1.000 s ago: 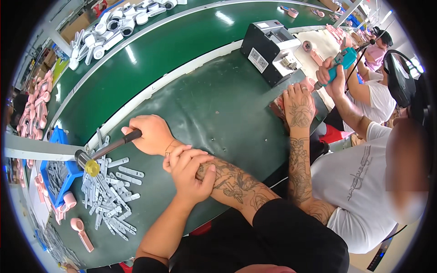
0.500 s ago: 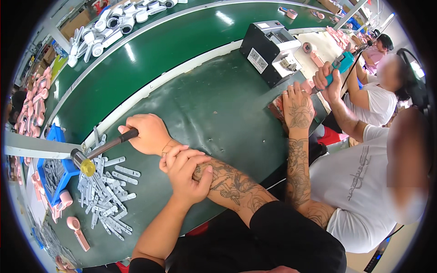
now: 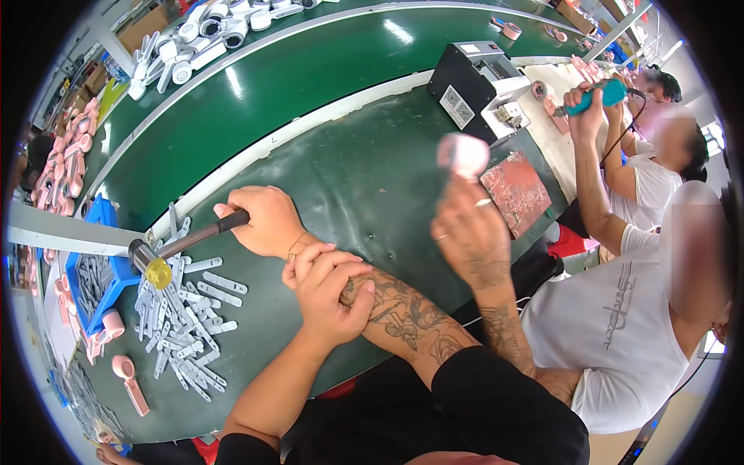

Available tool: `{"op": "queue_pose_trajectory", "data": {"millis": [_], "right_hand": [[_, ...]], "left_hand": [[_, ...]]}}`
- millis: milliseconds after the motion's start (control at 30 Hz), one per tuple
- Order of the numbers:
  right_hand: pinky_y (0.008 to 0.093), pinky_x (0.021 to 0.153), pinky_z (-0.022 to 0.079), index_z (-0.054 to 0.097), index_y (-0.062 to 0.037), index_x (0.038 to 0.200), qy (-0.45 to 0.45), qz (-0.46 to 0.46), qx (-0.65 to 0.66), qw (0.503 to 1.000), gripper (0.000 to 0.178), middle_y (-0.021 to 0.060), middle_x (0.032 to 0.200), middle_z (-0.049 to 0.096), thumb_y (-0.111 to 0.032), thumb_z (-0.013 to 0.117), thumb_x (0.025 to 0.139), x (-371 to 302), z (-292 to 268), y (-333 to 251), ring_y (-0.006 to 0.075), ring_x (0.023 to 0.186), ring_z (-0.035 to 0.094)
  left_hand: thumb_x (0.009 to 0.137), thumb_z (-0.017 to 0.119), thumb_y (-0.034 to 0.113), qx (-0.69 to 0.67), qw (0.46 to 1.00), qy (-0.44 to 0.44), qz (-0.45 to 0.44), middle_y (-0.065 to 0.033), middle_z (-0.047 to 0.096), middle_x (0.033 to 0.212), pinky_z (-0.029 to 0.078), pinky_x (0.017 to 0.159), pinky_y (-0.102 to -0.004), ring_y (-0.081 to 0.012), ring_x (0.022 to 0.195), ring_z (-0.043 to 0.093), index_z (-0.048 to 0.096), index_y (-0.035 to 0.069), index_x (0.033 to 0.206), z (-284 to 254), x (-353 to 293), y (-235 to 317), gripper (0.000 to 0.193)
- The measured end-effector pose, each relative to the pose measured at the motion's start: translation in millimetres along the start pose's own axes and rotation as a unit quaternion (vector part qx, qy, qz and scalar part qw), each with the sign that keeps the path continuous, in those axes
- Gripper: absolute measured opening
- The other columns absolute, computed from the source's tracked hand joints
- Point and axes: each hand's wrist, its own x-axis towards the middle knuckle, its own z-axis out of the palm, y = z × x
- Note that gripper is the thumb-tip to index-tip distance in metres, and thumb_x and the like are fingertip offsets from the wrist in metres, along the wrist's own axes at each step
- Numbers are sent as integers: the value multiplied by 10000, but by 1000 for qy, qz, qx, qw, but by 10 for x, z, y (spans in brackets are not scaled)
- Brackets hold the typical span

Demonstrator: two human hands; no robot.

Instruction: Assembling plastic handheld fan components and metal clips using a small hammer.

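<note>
My right hand [image 3: 267, 221] is closed around the dark handle of a mallet [image 3: 203, 232], whose metal head has a yellow face at its near end. The mallet's head hangs over the left of the green work surface, above the edge of a heap of grey flat strips [image 3: 186, 329]. Coming up from the lower left, my left hand [image 3: 329, 291] wraps round my right forearm [image 3: 403, 314], just behind the wrist. A blue bin [image 3: 120, 291] with more grey strips stands beyond the heap. Nearer lies a pink round-headed handle piece [image 3: 133, 385].
A co-worker at right holds a blurred pink round piece [image 3: 463, 155] and a teal power screwdriver [image 3: 598, 99]. Beside them are a reddish scuffed block [image 3: 518, 194] and a black-and-silver machine [image 3: 480, 89]. White devices [image 3: 205, 39] lie along the far side of the green conveyor [image 3: 310, 74].
The co-worker's near hand has left the reddish block, moving left with the pink piece; their teal screwdriver has gone up and right. My hands keep their holds. The view has shifted slightly.
</note>
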Motion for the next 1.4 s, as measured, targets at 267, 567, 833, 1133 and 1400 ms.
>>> {"op": "queue_pose_trajectory", "data": {"millis": [267, 567, 833, 1133, 1400], "right_hand": [[522, 601, 429, 588, -60, 712, -8, -5, -8, 1000, 429, 145, 691, 585, -317, 747, 1016, 28, -18, -5, 422, 651, 572], [527, 592, 412, 605, -44, 730, -10, 8, 3, 1000, 425, 151, 692, 568, -321, 749, 1020, 14, 14, -14, 421, 654, 567], [518, 589, 426, 614, -56, 756, 5, 4, 0, 1000, 414, 139, 709, 583, -346, 743, 1023, 0, 40, -60, 412, 666, 578], [396, 575, 478, 668, -83, 919, 121, -1, 119, 985, 184, 117, 692, 614, -209, 768, 1009, 127, -313, -374, 312, 581, 589], [428, 612, 517, 655, -119, 1188, 254, 77, 82, 961, 213, 113, 753, 695, -177, 749, 1006, 454, -1478, -825, 282, 651, 704]], "left_hand": [[755, 823, 227, 8, 1000, 20, 9, 48, 744, 1044, 255, 1133, -460, -262, 1238, 597, 795, 203, 922, 13, 27, -2, 170], [773, 816, 224, -6, 1000, 2, -5, 25, 759, 1071, 236, 1154, -483, -289, 1262, 580, 809, 184, 950, -24, 0, -4, 183], [776, 820, 224, 13, 1000, 14, 17, 33, 740, 1088, 247, 1122, -469, -257, 1242, 594, 798, 189, 948, -45, -8, -3, 177], [975, 672, 60, -147, 937, 286, -138, -138, 577, 1200, 430, 1077, -429, -256, 1181, 547, 541, 57, 1099, -269, -183, -430, 180], [843, 898, 158, 48, 995, 87, -30, -205, 694, 1229, 546, 1016, -448, -404, 1180, 676, 656, 10, 1262, 158, 311, -284, 506]]}}
